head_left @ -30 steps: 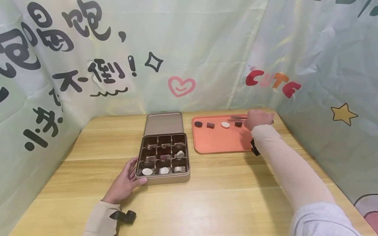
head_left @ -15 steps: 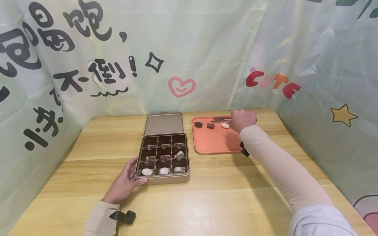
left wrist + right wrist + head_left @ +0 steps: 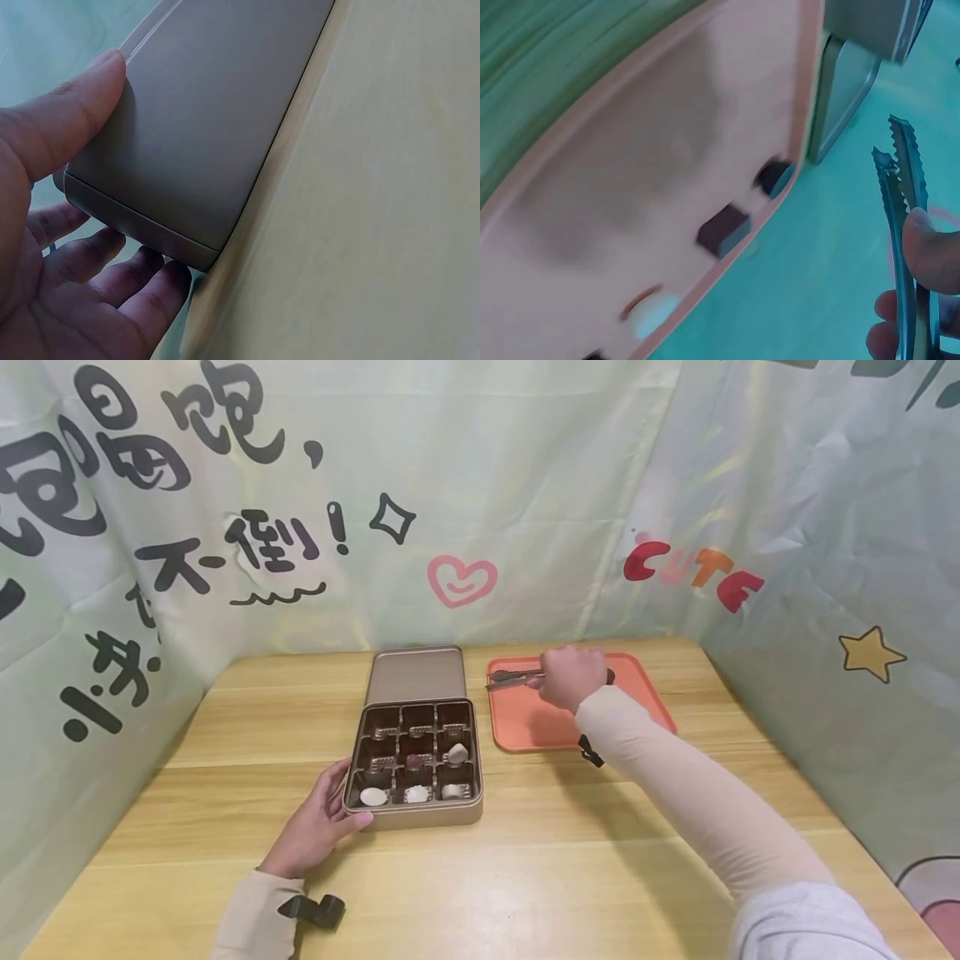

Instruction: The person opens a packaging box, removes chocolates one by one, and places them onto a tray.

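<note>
My left hand (image 3: 311, 827) holds the front left corner of a brown tin box (image 3: 431, 816), thumb on its front wall and fingers along its side. Inside are divided compartments; pale chocolates (image 3: 374, 796) lie in the front row, and a greyish one (image 3: 457, 752) sits in the middle row at right. My right hand (image 3: 573, 677) grips metal tongs (image 3: 909, 217) over the orange tray (image 3: 525, 727). Their serrated tips are slightly apart with nothing between them. On the tray lie a dark round chocolate (image 3: 775, 176), a brown block (image 3: 724, 230) and a white oval (image 3: 654, 311).
The box's lid (image 3: 417, 675) lies flat behind it. Another dark chocolate (image 3: 611, 677) shows to the right of my right hand. A printed cloth (image 3: 525, 527) hangs behind and at both sides of the wooden table (image 3: 510, 893).
My right hand has moved left across the tray with the tongs, whose tips now overlap the leftmost chocolates in the head view. My left hand has stayed on the box.
</note>
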A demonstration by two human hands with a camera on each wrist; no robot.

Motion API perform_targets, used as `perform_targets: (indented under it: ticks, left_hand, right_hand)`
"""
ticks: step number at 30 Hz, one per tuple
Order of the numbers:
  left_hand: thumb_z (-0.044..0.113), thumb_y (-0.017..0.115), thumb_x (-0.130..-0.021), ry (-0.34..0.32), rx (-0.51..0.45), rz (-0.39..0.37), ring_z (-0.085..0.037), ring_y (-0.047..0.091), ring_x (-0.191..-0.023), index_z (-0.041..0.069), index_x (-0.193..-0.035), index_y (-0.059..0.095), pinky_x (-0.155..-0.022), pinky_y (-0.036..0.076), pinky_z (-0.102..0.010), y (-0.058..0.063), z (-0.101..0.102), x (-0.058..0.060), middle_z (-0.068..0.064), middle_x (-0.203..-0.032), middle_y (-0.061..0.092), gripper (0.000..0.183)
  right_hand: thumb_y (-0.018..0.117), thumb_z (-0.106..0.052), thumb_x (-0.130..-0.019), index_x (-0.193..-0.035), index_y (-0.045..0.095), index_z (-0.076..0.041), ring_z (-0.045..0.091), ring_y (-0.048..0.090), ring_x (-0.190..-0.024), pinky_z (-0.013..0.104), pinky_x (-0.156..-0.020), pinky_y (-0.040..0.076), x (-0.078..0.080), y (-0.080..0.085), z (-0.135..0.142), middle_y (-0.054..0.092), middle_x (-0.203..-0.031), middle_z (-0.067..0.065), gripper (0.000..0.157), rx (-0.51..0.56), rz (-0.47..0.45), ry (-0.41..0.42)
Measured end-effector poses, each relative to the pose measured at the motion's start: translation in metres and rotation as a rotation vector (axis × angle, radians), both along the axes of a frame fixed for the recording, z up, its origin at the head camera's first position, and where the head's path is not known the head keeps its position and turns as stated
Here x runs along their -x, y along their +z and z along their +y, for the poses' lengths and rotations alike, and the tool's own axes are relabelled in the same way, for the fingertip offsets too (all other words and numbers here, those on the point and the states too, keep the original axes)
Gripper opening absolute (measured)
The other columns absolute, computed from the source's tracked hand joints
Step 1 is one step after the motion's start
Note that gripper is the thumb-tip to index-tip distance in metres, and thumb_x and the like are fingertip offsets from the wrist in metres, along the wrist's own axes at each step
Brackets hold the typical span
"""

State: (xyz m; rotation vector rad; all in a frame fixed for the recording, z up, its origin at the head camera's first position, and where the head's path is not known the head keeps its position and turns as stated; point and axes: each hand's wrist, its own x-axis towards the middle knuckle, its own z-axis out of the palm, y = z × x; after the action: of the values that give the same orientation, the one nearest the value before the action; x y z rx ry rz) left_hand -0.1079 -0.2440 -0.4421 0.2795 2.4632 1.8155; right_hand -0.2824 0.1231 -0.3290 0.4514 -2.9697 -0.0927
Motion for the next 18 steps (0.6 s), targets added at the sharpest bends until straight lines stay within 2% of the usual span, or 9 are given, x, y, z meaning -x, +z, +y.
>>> perform_targets:
  ticks: [2,7,13,18]
  left_hand:
    - [0.014,0.075,-0.085,0.001,0.003,0.003,-0.042,0.022,-0.14,0.002,-0.152,0.013,-0.11,0.027,-0.037,0.0,0.0,0.0,-0.026,-0.157,0.013,0.092]
    - [0.014,0.074,-0.085,0.0,0.009,0.009,-0.042,0.02,-0.141,0.002,-0.152,0.012,-0.111,0.025,-0.037,0.0,-0.001,0.001,-0.026,-0.157,0.012,0.092]
    - [0.012,0.074,-0.085,-0.004,-0.015,0.001,-0.042,0.021,-0.141,0.002,-0.152,0.012,-0.11,0.026,-0.033,-0.001,0.0,0.001,-0.025,-0.157,0.013,0.092]
    - [0.012,0.074,-0.085,0.001,-0.012,-0.001,-0.042,0.021,-0.141,0.002,-0.152,0.013,-0.11,0.026,-0.036,-0.001,0.001,0.0,-0.026,-0.157,0.013,0.091]
  right_hand:
    - [0.068,-0.048,-0.088,-0.076,0.067,-0.018,0.021,0.055,-0.058,0.042,-0.06,0.048,-0.004,0.002,-0.007,0.057,-0.059,-0.003,0.032,-0.006,0.011,0.025]
    - [0.069,-0.048,-0.087,-0.073,0.065,-0.02,0.018,0.053,-0.055,0.035,-0.053,0.041,-0.014,0.007,-0.023,0.056,-0.059,-0.005,0.032,0.004,0.036,0.112]
    - [0.071,-0.049,-0.085,-0.082,0.073,-0.023,0.015,0.056,-0.055,0.035,-0.049,0.046,-0.023,0.008,-0.04,0.061,-0.064,-0.008,0.026,-0.023,0.07,0.237]
    - [0.072,-0.05,-0.084,-0.078,0.07,-0.025,0.013,0.057,-0.057,0.035,-0.049,0.047,-0.028,0.009,-0.052,0.06,-0.067,-0.011,0.026,-0.04,0.058,0.329]
